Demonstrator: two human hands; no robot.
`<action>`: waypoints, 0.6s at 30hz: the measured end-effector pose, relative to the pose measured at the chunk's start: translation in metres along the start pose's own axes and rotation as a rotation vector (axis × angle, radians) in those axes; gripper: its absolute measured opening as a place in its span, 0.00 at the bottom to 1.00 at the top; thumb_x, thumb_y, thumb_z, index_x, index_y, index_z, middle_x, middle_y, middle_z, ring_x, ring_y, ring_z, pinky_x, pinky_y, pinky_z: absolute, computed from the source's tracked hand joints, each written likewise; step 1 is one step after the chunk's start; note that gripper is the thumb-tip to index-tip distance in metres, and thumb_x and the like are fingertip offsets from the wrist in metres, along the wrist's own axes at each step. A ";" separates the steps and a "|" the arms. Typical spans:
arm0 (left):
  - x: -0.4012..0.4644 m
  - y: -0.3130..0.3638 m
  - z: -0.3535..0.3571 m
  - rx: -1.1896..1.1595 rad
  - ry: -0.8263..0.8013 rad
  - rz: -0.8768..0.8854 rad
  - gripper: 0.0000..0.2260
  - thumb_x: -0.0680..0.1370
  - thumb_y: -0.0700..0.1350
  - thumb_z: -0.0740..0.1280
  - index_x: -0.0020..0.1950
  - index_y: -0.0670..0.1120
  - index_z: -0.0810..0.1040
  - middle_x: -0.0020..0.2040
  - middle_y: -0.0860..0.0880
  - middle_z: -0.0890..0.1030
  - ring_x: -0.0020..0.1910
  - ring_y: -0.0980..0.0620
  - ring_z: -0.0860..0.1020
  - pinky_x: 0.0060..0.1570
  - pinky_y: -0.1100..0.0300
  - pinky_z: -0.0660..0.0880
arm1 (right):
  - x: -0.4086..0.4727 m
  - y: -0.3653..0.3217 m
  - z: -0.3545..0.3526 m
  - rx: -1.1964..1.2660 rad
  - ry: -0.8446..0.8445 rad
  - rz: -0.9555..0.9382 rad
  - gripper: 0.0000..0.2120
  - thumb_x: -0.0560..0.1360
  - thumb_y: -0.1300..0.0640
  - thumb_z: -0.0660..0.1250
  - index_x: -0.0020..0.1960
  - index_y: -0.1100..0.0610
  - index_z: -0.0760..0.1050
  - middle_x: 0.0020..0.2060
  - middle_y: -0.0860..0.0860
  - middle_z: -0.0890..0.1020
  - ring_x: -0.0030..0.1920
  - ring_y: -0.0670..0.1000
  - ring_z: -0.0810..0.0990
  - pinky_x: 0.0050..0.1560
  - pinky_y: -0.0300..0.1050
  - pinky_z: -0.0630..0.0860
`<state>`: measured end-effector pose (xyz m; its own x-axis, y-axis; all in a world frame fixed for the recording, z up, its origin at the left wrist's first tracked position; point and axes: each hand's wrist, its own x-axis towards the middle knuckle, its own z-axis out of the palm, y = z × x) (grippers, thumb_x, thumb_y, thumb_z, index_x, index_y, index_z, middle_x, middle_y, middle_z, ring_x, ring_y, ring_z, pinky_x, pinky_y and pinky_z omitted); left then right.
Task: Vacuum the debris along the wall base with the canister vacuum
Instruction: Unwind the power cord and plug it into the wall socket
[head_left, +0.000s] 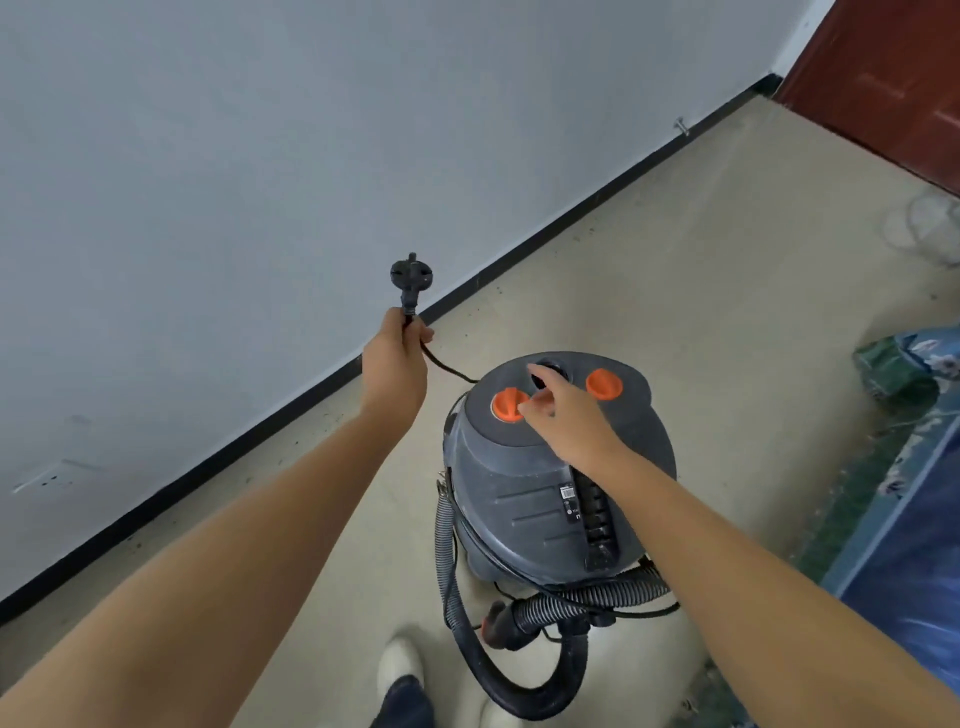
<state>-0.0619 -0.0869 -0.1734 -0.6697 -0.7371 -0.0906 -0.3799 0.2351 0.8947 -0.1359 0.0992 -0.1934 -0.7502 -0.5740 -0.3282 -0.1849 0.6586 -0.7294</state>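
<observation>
While the left hand (396, 358) grips the black power cord (448, 368) just below its plug (410, 276), holding the plug up in front of the pale wall (208, 182), the right hand (563, 413) hovers with loosely bent fingers, holding nothing, over the top of the grey canister vacuum (550, 467), beside one of its two orange knobs (508, 404). The vacuum stands on the beige floor (701, 249), near the black skirting (291, 415) that runs diagonally from near left to far right, with dark specks of debris (311, 421) along it. Open floor stretches to a red-brown door (893, 78) at far right. A blue patterned cloth (914, 519) borders the right. The hose (519, 670) coils at the near side, close to a white shoe (397, 670). A small label (567, 500) on the vacuum is too small to read.
</observation>
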 end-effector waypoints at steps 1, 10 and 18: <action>0.005 0.008 0.004 -0.086 0.001 -0.003 0.10 0.83 0.40 0.52 0.49 0.40 0.72 0.48 0.47 0.81 0.52 0.47 0.79 0.52 0.53 0.77 | 0.011 -0.013 0.005 0.002 -0.085 0.002 0.28 0.80 0.55 0.62 0.77 0.51 0.58 0.47 0.51 0.77 0.40 0.47 0.75 0.41 0.38 0.72; 0.073 0.049 0.032 -0.768 -0.170 -0.280 0.12 0.83 0.38 0.55 0.43 0.42 0.73 0.47 0.40 0.83 0.53 0.43 0.82 0.56 0.52 0.78 | 0.125 -0.030 -0.006 -0.027 0.183 0.048 0.10 0.81 0.56 0.58 0.58 0.59 0.74 0.44 0.55 0.80 0.43 0.54 0.76 0.41 0.44 0.69; 0.102 0.070 0.104 -0.991 -0.310 -0.546 0.09 0.83 0.39 0.57 0.47 0.38 0.74 0.46 0.40 0.83 0.46 0.45 0.84 0.50 0.55 0.81 | 0.116 0.065 -0.144 -0.773 0.268 0.338 0.14 0.81 0.55 0.58 0.60 0.60 0.75 0.57 0.59 0.74 0.58 0.60 0.73 0.49 0.50 0.71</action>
<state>-0.2234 -0.0796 -0.1652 -0.7504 -0.3693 -0.5482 -0.0933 -0.7619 0.6409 -0.3262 0.1454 -0.1926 -0.9479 -0.2196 -0.2309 -0.2309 0.9727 0.0229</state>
